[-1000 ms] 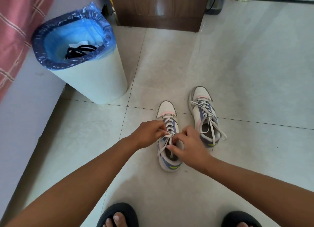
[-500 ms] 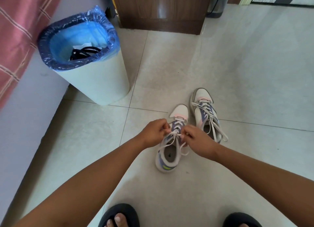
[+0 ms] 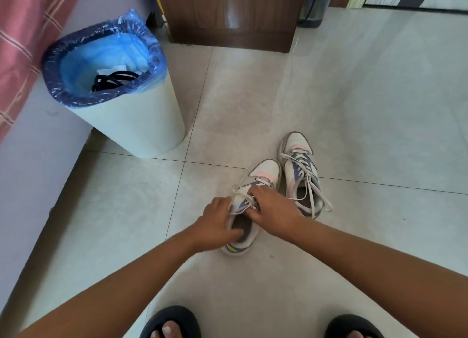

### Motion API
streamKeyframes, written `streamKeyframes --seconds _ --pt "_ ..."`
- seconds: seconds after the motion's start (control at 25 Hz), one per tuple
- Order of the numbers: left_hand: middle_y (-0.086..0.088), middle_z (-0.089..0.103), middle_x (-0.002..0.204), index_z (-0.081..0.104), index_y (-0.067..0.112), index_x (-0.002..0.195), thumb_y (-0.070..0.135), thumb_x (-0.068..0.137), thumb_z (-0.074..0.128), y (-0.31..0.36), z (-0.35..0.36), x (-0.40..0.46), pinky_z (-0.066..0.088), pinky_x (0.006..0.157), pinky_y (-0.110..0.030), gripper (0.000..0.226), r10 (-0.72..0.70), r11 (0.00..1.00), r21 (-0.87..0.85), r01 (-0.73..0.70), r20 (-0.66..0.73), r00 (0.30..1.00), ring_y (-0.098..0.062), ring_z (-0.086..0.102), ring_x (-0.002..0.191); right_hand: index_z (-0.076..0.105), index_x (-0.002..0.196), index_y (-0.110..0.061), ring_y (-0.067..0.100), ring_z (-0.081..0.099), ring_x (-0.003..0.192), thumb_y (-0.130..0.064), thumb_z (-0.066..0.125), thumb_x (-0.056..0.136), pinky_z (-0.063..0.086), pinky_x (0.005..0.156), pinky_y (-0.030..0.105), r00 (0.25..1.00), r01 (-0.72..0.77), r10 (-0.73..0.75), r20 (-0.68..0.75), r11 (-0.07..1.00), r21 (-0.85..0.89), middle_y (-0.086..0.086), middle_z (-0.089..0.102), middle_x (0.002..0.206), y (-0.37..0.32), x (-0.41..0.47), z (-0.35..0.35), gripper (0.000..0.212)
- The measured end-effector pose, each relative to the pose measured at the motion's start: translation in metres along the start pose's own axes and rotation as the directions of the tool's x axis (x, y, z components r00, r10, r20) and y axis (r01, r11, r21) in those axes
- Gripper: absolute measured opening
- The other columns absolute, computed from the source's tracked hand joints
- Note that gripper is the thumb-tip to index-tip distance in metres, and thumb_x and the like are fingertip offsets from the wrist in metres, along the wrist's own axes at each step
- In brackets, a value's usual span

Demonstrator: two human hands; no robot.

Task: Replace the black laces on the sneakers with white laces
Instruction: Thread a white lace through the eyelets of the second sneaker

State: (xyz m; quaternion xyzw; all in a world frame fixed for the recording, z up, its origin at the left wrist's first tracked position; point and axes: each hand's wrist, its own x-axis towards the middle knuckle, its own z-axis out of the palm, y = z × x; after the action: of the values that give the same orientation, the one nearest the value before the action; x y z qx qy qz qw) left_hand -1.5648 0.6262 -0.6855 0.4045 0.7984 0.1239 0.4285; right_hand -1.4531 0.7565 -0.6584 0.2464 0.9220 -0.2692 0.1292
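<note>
Below, the near sneaker (image 3: 263,172) lies on the tiled floor (image 3: 354,110), its toe touching the second sneaker (image 3: 298,165) — both white-laced. Left hand (image 3: 215,226) grips its collar, thumb inside; right hand (image 3: 276,208) curls over its white laces (image 3: 247,198). Black laces (image 3: 111,81) lie in the bin (image 3: 131,125).

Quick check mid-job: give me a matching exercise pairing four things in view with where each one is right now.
Things:
1. black laces
2. near sneaker
3. far sneaker
4. bin

Places:
A. on the floor, untouched, white laces hanging loose
B. under both hands
C. beside the wall, lined with a blue bag
D. inside the bin

Pairs: 1-D, 2-B, 3-A, 4-C
</note>
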Motion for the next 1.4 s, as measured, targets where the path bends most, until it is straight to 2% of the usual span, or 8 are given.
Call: streamKeyframes --seconds 0.2,0.32,0.52,0.64,0.76,0.88,1.04,1.4 --pt "0.003 0.047 0.123 0.045 0.019 0.128 0.045 0.074 0.067 0.029 0.040 0.020 0.042 0.085 -0.031 0.064 -0.031 0.998 -0.055 0.012 -0.364 0.931 -0.019 0.044 0.116 0.053 0.107 -0.004 0.029 0.058 0.098 -0.010 0.057 0.086 0.037 0.067 0.030 0.991 0.123 -0.133 -0.028 0.963 -0.240 0.013 0.058 0.109 -0.008 0.004 0.003 0.022" --pt "0.001 0.049 0.118 0.048 0.017 0.124 0.035 0.082 0.063 0.025 0.045 0.026 0.043 0.081 -0.034 0.047 -0.034 0.994 -0.109 -0.010 -0.397 0.917 -0.023 0.046 0.112 0.056 0.075 -0.005 0.020 0.060 0.052 -0.002 0.083 0.032 0.038 0.043 0.021 0.959 0.244 -0.279 -0.052 0.903 -0.354 0.007 0.060 0.065 -0.008 -0.006 -0.001 0.051" --pt "0.001 0.046 0.114 0.050 0.015 0.118 0.041 0.078 0.069 0.029 0.041 0.032 0.041 0.085 -0.031 0.052 -0.078 0.989 -0.147 0.027 -0.355 0.931 -0.020 0.044 0.112 0.043 0.129 -0.007 0.028 0.048 0.117 -0.017 0.056 0.091 0.038 0.092 0.036 0.988 0.142 -0.148 -0.038 0.983 -0.115 0.011 0.050 0.127 0.006 -0.003 -0.021 0.041" --pt "0.002 0.045 0.114 0.050 0.011 0.117 0.031 0.074 0.076 0.035 0.033 0.036 0.043 0.093 -0.033 0.054 -0.155 0.939 -0.342 0.028 -0.350 0.924 -0.019 0.047 0.111 0.050 0.126 -0.010 0.028 0.047 0.117 -0.023 0.053 0.094 0.037 0.095 0.035 0.952 -0.134 0.146 -0.270 0.989 0.062 0.011 0.051 0.125 0.059 -0.006 -0.051 0.034" --pt "-0.008 0.040 0.126 0.038 0.012 0.131 0.031 0.073 0.078 0.051 0.023 0.042 0.043 0.097 -0.034 0.074 -0.192 0.925 -0.366 0.107 -0.204 0.960 -0.027 0.047 0.117 0.056 0.117 -0.011 0.028 0.054 0.106 -0.024 0.056 0.091 0.039 0.084 0.030 0.886 -0.413 0.427 -0.178 0.904 0.111 0.013 0.057 0.115 0.105 -0.009 -0.067 0.030" --pt "-0.012 0.027 0.137 0.023 0.011 0.139 0.025 0.075 0.075 0.085 -0.003 0.051 0.038 0.103 -0.034 0.084 -0.202 0.968 -0.179 0.175 -0.148 0.968 -0.029 0.037 0.126 0.053 0.119 -0.013 0.029 0.054 0.104 -0.022 0.057 0.089 0.038 0.080 0.028 0.911 -0.383 0.398 -0.109 0.914 0.132 0.013 0.055 0.114 0.102 0.002 -0.056 0.032" --pt "-0.013 0.037 0.135 0.042 0.003 0.127 0.017 0.076 0.066 0.128 -0.012 0.063 0.035 0.102 -0.034 0.058 0.143 0.954 0.296 -0.054 -0.287 0.947 -0.028 0.038 0.125 0.044 0.124 -0.009 0.031 0.049 0.112 -0.006 0.044 0.092 0.042 0.083 0.037 0.948 -0.306 0.252 -0.197 0.890 -0.337 0.012 0.048 0.125 0.087 0.009 -0.048 0.033" --pt "-0.013 0.053 0.110 0.059 0.009 0.108 0.024 0.084 0.060 0.136 0.021 0.101 0.041 0.078 -0.032 0.028 0.178 0.983 0.074 -0.166 -0.208 0.962 -0.030 0.054 0.099 0.065 0.106 -0.010 0.029 0.056 0.095 -0.012 0.055 0.086 0.037 0.074 0.029 0.968 -0.152 0.152 -0.199 0.988 0.012 0.013 0.060 0.103 0.109 -0.001 -0.054 0.022"
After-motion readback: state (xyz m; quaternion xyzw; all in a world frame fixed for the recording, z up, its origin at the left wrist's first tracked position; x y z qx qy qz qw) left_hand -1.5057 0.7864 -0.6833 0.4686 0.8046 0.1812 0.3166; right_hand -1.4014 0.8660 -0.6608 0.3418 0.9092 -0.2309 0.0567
